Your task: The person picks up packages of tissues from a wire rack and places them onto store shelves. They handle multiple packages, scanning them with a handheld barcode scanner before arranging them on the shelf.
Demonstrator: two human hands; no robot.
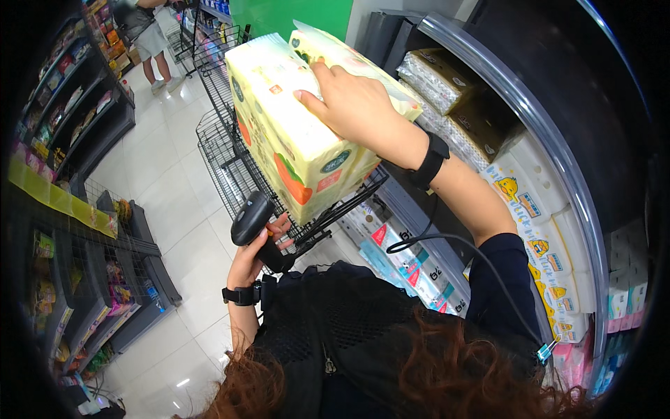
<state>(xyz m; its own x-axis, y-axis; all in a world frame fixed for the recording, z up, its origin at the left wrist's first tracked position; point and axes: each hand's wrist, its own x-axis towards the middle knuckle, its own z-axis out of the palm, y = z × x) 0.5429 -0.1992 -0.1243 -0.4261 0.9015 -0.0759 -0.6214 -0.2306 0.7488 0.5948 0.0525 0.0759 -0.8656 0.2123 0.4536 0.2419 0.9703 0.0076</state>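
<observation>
My left hand (247, 262) is wrapped around the handle of a black handheld barcode scanner (253, 217), held low beside a black wire shopping cart (225, 139). A large pale-yellow plastic-wrapped tissue pack (277, 136) printed with carrots rests on the cart. Against its right side is a second yellow pack (335, 47), partly hidden by my arm. My right hand (356, 99) grips the top of the first pack, thumb on its upper face and fingers bent into the gap between the packs. Its fingertips are partly hidden.
Right of the cart, a shelf with a curved clear edge (515, 105) holds paper rolls (539, 225) and brown-topped packs (471, 125). A black cable (460, 238) loops near my right arm. Snack shelves (104, 293) line the left, and a person (152, 47) stands in the tiled aisle.
</observation>
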